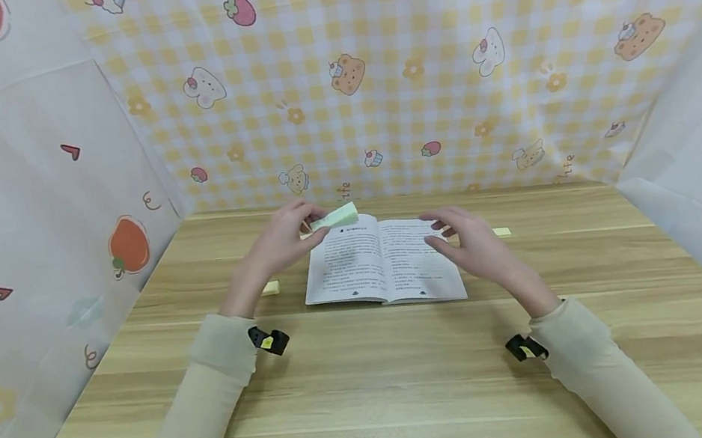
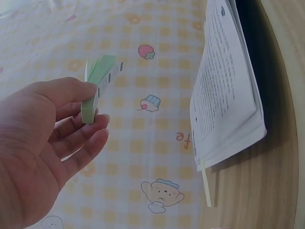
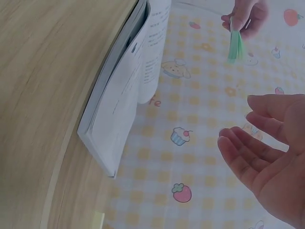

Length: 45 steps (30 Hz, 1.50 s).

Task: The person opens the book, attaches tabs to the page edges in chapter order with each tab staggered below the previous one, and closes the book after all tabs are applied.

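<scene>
Nearest the camera, two pale sleeves [image 1: 213,391] reach over the desk [image 1: 377,397]; the left hand [image 1: 279,241] pinches a small green pad [image 1: 338,216], probably sticky notes, above the top left corner of the open book [image 1: 385,263], while the right hand [image 1: 473,242] hovers over the right page with fingers relaxed and apart, holding nothing. The pad looks light and floppy, its loose leaves fanning at the free end, so it seems best held by the bound end between thumb and fingertips. Two yellowish slips [image 1: 271,287] lie on the desk either side of the book.

Left hand [image 1: 282,240] pinching, right hand [image 1: 474,246] relaxed
</scene>
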Available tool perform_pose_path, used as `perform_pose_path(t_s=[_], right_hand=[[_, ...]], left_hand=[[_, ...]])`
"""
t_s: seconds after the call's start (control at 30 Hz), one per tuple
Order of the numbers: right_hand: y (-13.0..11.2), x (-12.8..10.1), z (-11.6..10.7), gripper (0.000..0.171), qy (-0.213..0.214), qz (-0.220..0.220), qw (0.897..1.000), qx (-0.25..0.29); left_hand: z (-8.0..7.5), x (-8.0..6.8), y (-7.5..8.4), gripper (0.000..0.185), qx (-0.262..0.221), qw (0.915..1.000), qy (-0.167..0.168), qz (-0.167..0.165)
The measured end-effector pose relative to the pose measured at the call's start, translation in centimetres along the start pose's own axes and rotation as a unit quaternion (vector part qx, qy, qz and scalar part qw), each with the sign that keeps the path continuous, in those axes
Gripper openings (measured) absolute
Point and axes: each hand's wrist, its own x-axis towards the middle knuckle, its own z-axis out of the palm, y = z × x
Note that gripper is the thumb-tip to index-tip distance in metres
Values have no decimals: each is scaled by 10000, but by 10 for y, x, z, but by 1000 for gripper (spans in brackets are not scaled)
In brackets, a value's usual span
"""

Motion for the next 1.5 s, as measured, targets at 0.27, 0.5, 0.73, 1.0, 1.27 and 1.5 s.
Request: perform_pose_path(t_s=[0.27, 0.5, 0.73, 1.0, 1.27, 1.5], right_hand=[[-7, 0, -1, 38, 79, -146, 9999, -20], [-14, 0, -1, 39, 163, -292, 9994, -26], [-22, -1, -3, 42, 127, -358, 9993, 0], [-27, -1, -2, 44, 195, -523, 9984, -29], [-32, -1, 1, 47, 219, -805, 9965, -26], [-34, -1, 5, 47, 197, -969, 9951, -2]], left_hand=[[4, 1, 12, 23, 64, 9993, -110, 342], [9, 3, 20, 21, 212, 9967, -156, 767], [15, 2, 29, 19, 268, 9946, -284, 962], [21, 1, 39, 18, 196, 9917, -351, 1220], [26, 1, 47, 18, 20, 9891, -462, 1398], [30, 0, 52, 20, 24, 9854, -563, 1605]])
